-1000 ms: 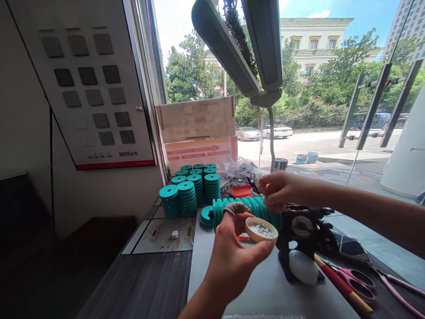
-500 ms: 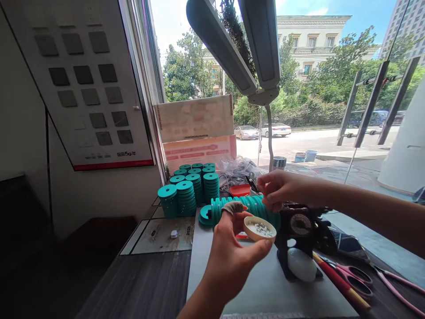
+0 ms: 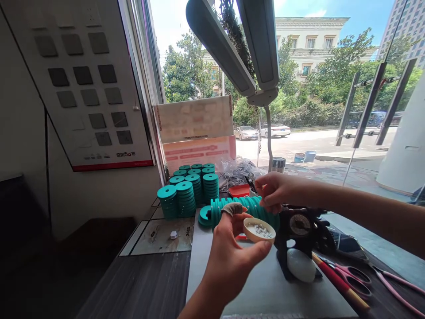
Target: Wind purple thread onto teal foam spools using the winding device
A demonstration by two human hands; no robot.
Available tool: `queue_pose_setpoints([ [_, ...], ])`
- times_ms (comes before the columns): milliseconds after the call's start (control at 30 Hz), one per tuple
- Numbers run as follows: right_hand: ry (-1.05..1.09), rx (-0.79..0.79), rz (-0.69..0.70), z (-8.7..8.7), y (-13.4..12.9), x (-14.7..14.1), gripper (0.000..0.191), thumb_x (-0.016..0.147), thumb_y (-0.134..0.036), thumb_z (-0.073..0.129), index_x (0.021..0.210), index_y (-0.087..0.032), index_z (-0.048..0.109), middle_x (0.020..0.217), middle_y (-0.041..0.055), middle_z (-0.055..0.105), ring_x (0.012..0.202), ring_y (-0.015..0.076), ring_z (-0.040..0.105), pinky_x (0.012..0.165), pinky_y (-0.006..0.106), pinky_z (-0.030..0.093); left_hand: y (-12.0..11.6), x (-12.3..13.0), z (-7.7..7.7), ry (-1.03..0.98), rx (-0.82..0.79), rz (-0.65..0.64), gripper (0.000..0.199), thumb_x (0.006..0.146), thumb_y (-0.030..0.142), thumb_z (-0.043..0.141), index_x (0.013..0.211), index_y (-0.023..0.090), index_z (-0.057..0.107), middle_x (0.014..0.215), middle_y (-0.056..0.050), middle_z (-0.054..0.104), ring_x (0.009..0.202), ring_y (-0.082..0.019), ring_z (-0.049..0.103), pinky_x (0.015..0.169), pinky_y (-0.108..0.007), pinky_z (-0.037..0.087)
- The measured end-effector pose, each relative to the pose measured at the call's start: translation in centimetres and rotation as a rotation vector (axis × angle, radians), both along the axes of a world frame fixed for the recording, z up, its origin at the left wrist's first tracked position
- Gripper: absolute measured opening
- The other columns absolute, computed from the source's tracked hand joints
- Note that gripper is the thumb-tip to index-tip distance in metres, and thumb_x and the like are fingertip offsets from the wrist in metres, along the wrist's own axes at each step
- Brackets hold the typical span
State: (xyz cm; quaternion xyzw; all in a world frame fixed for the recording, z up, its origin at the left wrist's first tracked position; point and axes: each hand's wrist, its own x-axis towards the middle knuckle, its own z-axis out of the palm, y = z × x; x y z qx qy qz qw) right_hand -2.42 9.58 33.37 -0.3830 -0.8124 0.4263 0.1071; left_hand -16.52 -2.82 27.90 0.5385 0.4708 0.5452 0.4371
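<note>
Fingers of the left hand (image 3: 230,254) still grasp the dish (image 3: 251,236) of white bits (image 3: 260,230), while the right hand (image 3: 274,190) stays curled, contents unclear, near the teal discs (image 3: 253,205), the step seemingly unchanged.

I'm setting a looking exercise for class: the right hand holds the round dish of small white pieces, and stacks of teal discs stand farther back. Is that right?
Not quite: the left hand holds the round dish of small white pieces, as the head view shows. Stacks of teal discs do stand farther back.
</note>
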Motion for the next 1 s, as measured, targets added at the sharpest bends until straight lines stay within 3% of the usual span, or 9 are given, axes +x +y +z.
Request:
queue_pose_setpoints([
  [133,-0.082,0.163,0.046,0.8,-1.5,0.0,0.021,0.063,-0.03,0.056,0.073,-0.014,0.046,0.055,-0.0044,0.05,0.049,0.0027,0.045,0.048,0.015,0.036,0.0,0.0,-0.4,-0.011,0.011,0.014,0.043,0.065,0.023,0.068,0.1,0.019,0.043,0.1,-0.005,0.06,0.095,-0.015,0.057,0.083,-0.026,0.042],
  [233,-0.264,0.498,0.154,1.2,-3.5,-0.4,0.014,0.065,-0.024,0.053,0.072,-0.015,0.061,0.057,-0.003,0.049,0.05,-0.0001,0.035,0.048,0.014,0.025,0.0,0.0,-0.7,0.001,0.029,-0.001,0.042,0.066,0.025,0.067,0.1,0.018,0.045,0.098,-0.005,0.062,0.093,-0.015,0.057,0.081,-0.025,0.043],
  [333,-0.497,0.777,0.203,0.7,-4.7,-1.3,0.015,0.063,-0.017,0.049,0.061,-0.017,0.063,0.046,-0.0025,0.04,0.044,0.0004,0.02,0.046,0.018,0.015,0.0,0.0,-0.7,0.0,0.065,-0.009,0.043,0.066,0.026,0.068,0.101,0.019,0.044,0.099,-0.005,0.062,0.093,-0.015,0.058,0.078,-0.024,0.044],
  [467,-0.651,0.82,0.209,-0.2,-5.0,-2.5,0.013,0.061,-0.016,0.047,0.054,-0.015,0.059,0.042,-0.0024,0.033,0.039,0.0004,0.015,0.043,0.019,0.013,-0.1,0.1,-0.3,0.019,0.071,-0.029,0.038,0.067,0.025,0.066,0.099,0.02,0.045,0.1,-0.005,0.063,0.095,-0.016,0.058,0.081,-0.026,0.044],
  [667,-0.611,0.822,0.173,0.0,-4.7,-2.2,0.016,0.063,-0.013,0.047,0.05,-0.012,0.057,0.04,-0.0028,0.031,0.04,0.0002,0.015,0.044,0.019,0.014,-0.1,0.1,-0.1,0.014,0.032,-0.016,0.042,0.065,0.025,0.068,0.099,0.018,0.044,0.098,-0.006,0.062,0.093,-0.017,0.058,0.081,-0.027,0.044],
  [767,-0.475,0.706,0.126,0.9,-4.0,-1.1,0.016,0.064,-0.015,0.045,0.058,-0.012,0.06,0.047,-0.0016,0.043,0.043,0.0005,0.026,0.044,0.017,0.018,0.0,0.1,-0.4,0.024,0.05,0.0,0.039,0.065,0.026,0.067,0.097,0.019,0.045,0.095,-0.004,0.062,0.09,-0.015,0.058,0.077,-0.024,0.043],
  [900,-0.248,0.203,0.112,1.8,-2.0,0.8,0.016,0.066,-0.026,0.049,0.069,-0.011,0.054,0.059,-0.0007,0.054,0.052,0.003,0.047,0.048,0.014,0.035,0.2,0.1,-0.5,0.026,0.03,0.014,0.041,0.064,0.026,0.068,0.097,0.019,0.045,0.096,-0.003,0.061,0.09,-0.014,0.058,0.076,-0.023,0.043],
  [1000,-0.193,0.0,0.048,1.6,-0.7,1.6,0.02,0.067,-0.031,0.052,0.067,-0.011,0.048,0.062,0.0006,0.056,0.056,0.0056,0.054,0.054,0.017,0.044,0.1,0.0,-0.3,0.026,0.019,0.009,0.042,0.065,0.026,0.068,0.099,0.019,0.044,0.097,-0.004,0.06,0.09,-0.014,0.058,0.076,-0.023,0.043],
])
